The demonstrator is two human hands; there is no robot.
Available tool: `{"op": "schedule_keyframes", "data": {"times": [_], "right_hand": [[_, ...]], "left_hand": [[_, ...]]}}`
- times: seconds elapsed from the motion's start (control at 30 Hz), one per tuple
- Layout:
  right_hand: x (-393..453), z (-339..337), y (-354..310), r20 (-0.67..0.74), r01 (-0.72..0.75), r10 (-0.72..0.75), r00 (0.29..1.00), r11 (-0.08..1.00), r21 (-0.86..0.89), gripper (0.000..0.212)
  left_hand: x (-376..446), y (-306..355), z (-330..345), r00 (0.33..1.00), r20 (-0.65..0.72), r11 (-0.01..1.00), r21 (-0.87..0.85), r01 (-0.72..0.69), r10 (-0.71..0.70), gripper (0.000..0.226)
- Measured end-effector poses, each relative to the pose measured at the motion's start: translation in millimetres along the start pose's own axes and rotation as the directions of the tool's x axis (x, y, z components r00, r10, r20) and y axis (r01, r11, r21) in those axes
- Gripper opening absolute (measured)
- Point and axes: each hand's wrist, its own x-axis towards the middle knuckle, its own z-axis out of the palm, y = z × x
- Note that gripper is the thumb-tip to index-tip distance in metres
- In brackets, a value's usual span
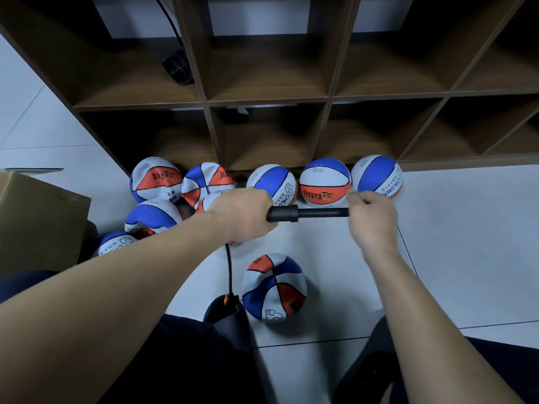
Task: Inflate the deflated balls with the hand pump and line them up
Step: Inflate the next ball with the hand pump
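Both fists closed on the hand pump (306, 214), left hand (243, 214) and right hand (372, 220) needed full, straight strokes to fill the dented ball (274, 287).

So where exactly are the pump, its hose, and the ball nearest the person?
pump (309, 213), head view, on the black barrel between the two hands.
hose (229, 268), head view, on its thin black middle stretch.
nearest ball (274, 288), head view, on its crumpled top.
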Motion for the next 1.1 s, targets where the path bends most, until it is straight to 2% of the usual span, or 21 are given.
{"op": "schedule_keyframes", "data": {"times": [0.13, 0.2, 0.27, 0.43, 0.7, 0.87, 1.0, 1.1], "right_hand": [[4.0, -7.1, 6.0, -0.090, -0.061, 0.068, 0.994, 0.996, 0.071, 0.047], [-4.9, 1.9, 3.2, -0.194, -0.110, 0.123, 0.973, 0.991, 0.073, 0.046], [-16.8, 12.8, -0.7, -0.225, -0.104, 0.115, 0.967, 0.993, 0.058, 0.044], [-37.7, 35.2, -6.2, -0.171, -0.041, 0.043, 0.984, 0.999, 0.018, 0.039], [-60.7, 54.0, -17.0, -0.082, -0.020, 0.022, 0.996, 0.999, 0.029, 0.044], [-51.1, 50.3, -18.4, 0.048, -0.045, 0.042, 0.998, 0.997, 0.061, 0.046], [-21.3, 28.6, -10.8, 0.204, -0.067, 0.067, 0.977, 0.998, -0.006, 0.051], [4.2, -2.3, -1.1, 0.157, -0.194, 0.189, 0.969, 0.981, 0.016, 0.040]], "left_hand": [[-0.6, 0.6, -1.6, 1.000, -0.019, 0.999, 0.040, 0.025, -0.024, 0.031], [-1.9, 11.0, 2.8, 0.999, -0.039, 0.995, 0.097, 0.013, -0.009, 0.024], [-3.6, 16.5, 6.9, 0.998, -0.062, 0.992, 0.123, 0.004, 0.003, 0.018], [-4.0, 20.2, 7.6, 0.998, -0.059, 0.995, 0.102, -0.020, 0.026, 0.020], [-6.9, 30.2, 6.8, 0.996, -0.062, 0.992, 0.113, -0.056, 0.063, 0.020], [-3.6, 26.6, 5.6, 0.994, -0.062, 0.992, 0.096, -0.080, 0.086, 0.029], [-1.7, 16.8, 0.7, 0.996, -0.045, 0.997, 0.041, -0.070, 0.072, 0.031], [-0.7, -2.2, -2.1, 0.999, 0.008, 1.000, 0.005, -0.031, 0.031, 0.031]]}}
